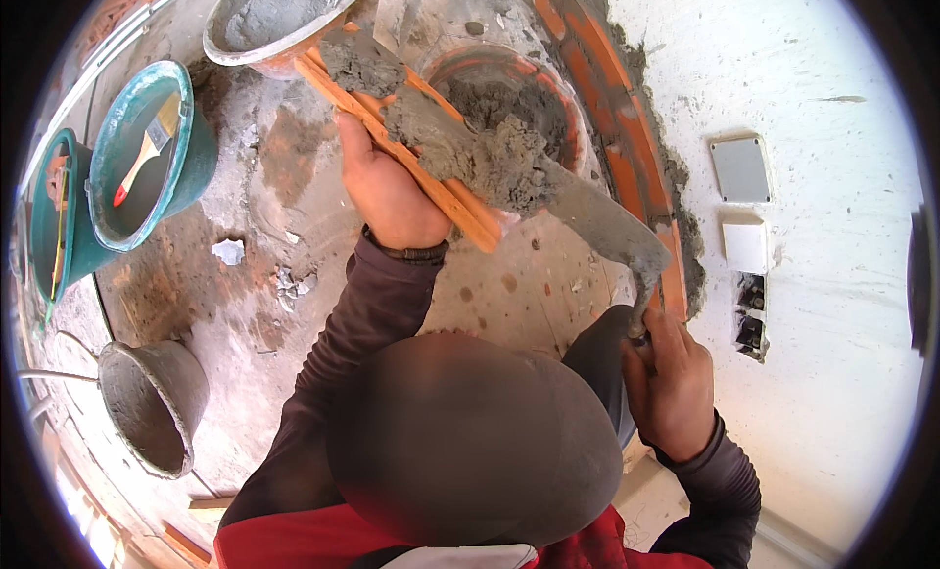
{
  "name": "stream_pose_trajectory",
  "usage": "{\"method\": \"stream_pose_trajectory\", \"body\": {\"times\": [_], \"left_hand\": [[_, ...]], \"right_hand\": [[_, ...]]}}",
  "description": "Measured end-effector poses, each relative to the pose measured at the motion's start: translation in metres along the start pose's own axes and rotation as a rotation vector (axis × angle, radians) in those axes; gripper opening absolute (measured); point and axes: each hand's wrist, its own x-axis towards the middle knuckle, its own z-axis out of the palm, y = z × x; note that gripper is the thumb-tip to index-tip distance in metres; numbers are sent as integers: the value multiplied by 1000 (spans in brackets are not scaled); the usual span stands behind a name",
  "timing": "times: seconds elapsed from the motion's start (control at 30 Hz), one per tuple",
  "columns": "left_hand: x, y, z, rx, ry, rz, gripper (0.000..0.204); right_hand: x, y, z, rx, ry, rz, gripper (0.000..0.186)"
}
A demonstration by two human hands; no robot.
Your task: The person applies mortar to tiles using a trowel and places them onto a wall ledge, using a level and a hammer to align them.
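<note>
My left hand point(394, 202) is closed around the long side of an orange clay brick point(470, 216), held up at a slant with its ridged face partly covered in wet grey mortar. In my right hand point(676, 388) is the handle of a trowel point(609, 223), its blade reaching over the brick's near end. A thick lump of mortar point(514, 167) sits where the blade meets the brick. Below them stands a round tub point(576, 109) with more mortar inside, partly hidden by the brick and trowel.
Orange brickwork point(627, 172) with mortar joints runs along the white wall point(803, 70), which has electrical boxes. Leftward are a teal bucket point(201, 163) with a paintbrush point(147, 163), another teal bucket point(83, 246) and a grey bucket point(186, 383). A mortar-filled tub point(217, 55) stands farther off.
</note>
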Motion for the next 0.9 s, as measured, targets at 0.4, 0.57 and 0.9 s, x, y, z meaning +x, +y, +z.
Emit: {"method": "stream_pose_trajectory", "body": {"times": [0.4, 0.57, 0.9], "left_hand": [[0, 9, -1, -121, -98, -184, 50], [1, 19, -13, -337, -277, -329, 54], [-21, 60, -16, -278, -267, -398, 51]], "right_hand": [[-1, -4, 5, 51, 100, -60, 31], [3, -5, 0, 141, 27, -86, 31], [30, 0, -1, 184, 81, -236, 28]]}}
